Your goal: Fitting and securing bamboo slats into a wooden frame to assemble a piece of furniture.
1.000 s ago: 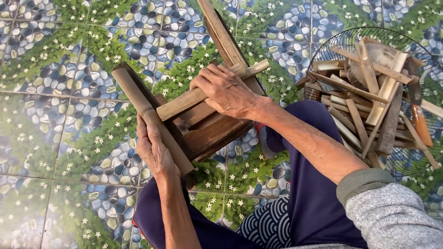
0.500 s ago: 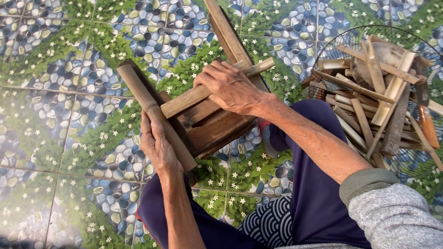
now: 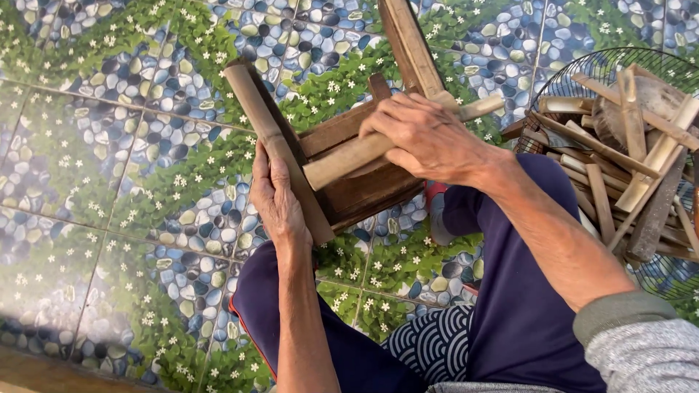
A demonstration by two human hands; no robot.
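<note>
Here, a seated person works on a small bamboo frame [image 3: 349,175] held over a tiled floor [image 3: 109,182] printed with pebbles and white flowers, at the centre of the frame. The left hand [image 3: 277,200] lies along a thick bamboo post [image 3: 273,145] on the frame's left side, palm flat and fingers stretched against it, bracing more than gripping. The right hand [image 3: 422,135] is closed over a pale bamboo rod [image 3: 364,151] that runs across the frame from lower left to upper right, fingers curled around it, thumb hidden. The rod's far end pokes out just beyond the hand, beside a longer bamboo slat [image 3: 411,44] rising to the top edge.

At the right edge, a wire basket [image 3: 582,69] holds a heap of cut bamboo sticks [image 3: 641,145], near the person's right knee and apart from the frame. Dark blue trousers [image 3: 524,306] fill the lower right.

Judging by the hold, the rod is being seated or turned against the frame. Doing this well would seem to call for the left hand keeping the post steady so the frame cannot twist, and the right pressing evenly along the rod's length rather than levering at its tip, which could split the bamboo.
</note>
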